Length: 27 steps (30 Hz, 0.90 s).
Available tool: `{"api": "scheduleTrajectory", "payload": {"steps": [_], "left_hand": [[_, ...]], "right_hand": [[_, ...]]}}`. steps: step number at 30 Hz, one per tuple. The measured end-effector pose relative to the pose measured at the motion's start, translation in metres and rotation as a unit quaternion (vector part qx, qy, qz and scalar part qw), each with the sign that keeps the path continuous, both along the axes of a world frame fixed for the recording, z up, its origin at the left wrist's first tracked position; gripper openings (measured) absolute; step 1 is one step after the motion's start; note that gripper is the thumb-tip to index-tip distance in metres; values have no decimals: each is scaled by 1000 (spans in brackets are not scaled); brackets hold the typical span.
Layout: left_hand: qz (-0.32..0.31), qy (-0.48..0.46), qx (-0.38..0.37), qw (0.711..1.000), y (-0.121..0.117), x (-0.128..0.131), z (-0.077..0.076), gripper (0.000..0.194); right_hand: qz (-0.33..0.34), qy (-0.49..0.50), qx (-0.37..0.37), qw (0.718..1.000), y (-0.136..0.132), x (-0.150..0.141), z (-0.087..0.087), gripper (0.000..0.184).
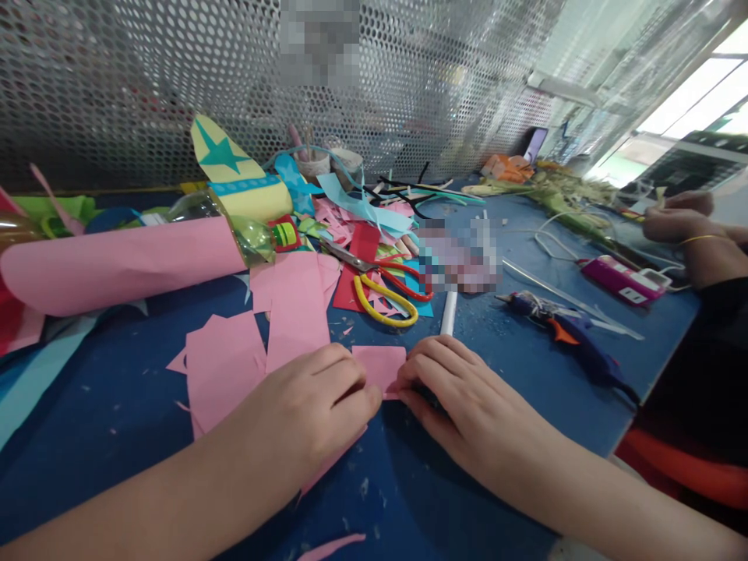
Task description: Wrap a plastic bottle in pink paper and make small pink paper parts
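Observation:
Between my two hands lies a small folded piece of pink paper [379, 368] on the blue table. My left hand [333, 389] pinches its left side, fingers curled down onto it. At the opposite side my right hand [447, 382] grips the edge with bent fingers. More pink paper sheets [227, 366] lie to the left, some partly under my left forearm. Scissors [386, 288] with red and yellow handles rest beyond my hands, on paper scraps. A white stick [449, 313] sits just past my right hand.
A plastic bottle wrapped in pink paper [128, 261] lies at left, near a yellow paper piece with a star [225, 156]. A glue gun [573, 339] and a purple power strip [622, 279] are at right. Another person's hands [683, 222] work at the table's right edge.

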<state>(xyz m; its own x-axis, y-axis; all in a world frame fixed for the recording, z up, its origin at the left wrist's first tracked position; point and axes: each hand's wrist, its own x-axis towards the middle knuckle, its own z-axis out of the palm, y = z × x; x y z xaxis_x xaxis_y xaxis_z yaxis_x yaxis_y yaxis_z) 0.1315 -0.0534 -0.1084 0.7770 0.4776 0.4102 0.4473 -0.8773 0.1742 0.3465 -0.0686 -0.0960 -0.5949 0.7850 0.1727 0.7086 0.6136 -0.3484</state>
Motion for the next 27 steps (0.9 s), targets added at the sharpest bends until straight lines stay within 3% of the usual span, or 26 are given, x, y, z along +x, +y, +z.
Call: {"api": "scheduleTrajectory", "payload": {"steps": [5,12,19,21,27], "left_hand": [[3,-34,-18,999,1,1,-6,27],[-14,35,-25,999,2,4,9,29],[14,-40,-100,994,3,3,9,30],[10,-31,-81,996,2,2,8,32],[6,29,88,996,-2,3,3,37]], "right_hand": [[17,35,31,999,2,2,2,13],[25,66,24,997,6,5,-1,5],[30,86,18,996,6,3,-3,9],[28,88,11,996,6,3,-3,8],[30,61,12,998,6,3,-1,9]]}}
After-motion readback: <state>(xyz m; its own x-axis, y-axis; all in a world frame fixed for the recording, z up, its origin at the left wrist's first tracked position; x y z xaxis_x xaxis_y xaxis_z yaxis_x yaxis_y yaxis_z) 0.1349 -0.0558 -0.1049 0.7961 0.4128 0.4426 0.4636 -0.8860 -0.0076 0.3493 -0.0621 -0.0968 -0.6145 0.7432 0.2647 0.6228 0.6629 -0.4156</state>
